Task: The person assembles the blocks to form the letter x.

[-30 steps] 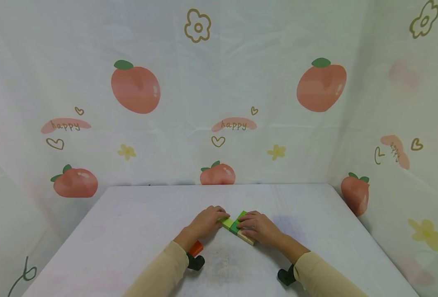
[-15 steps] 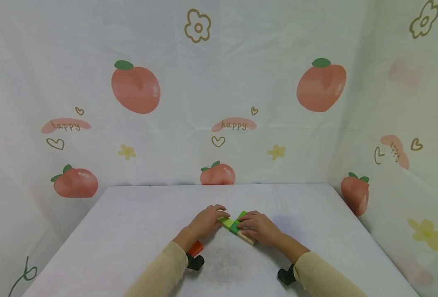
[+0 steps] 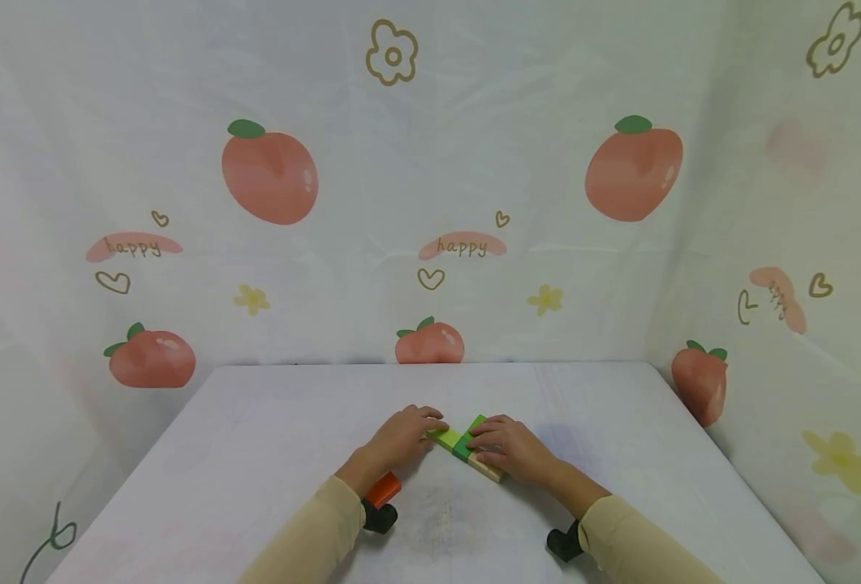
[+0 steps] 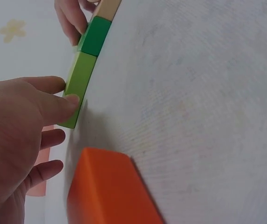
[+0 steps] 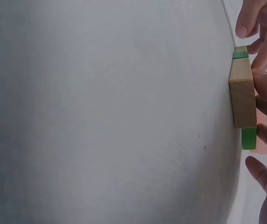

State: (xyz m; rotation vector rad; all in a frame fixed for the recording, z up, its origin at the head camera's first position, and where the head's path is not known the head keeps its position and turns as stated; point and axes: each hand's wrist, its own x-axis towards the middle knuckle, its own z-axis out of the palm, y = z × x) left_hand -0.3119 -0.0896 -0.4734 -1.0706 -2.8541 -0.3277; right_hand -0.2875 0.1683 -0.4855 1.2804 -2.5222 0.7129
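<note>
A light green block (image 4: 79,77), a dark green block (image 4: 95,36) and a plain wooden block (image 5: 243,102) lie end to end in a row on the table. A bright green block (image 3: 478,421) angles off the row toward the back. At the row's left end, my left hand (image 3: 404,434) pinches the light green block between thumb and index finger; its other fingers hang loose. My right hand (image 3: 515,448) rests over the dark green, bright green and wooden blocks, its thumb along the top of the wooden one. Its fingers partly cover the bright green block.
An orange block (image 3: 383,490) lies on the table (image 3: 445,535) beside my left wrist, close to the black wrist camera (image 3: 380,517). Another black wrist camera (image 3: 565,543) hangs below my right sleeve. A fruit-printed cloth (image 3: 357,276) stands behind the table.
My left hand has shifted very slightly, its fingers lifting a little and coming back down on the light green block. My right hand and the blocks look nearly unmoved.
</note>
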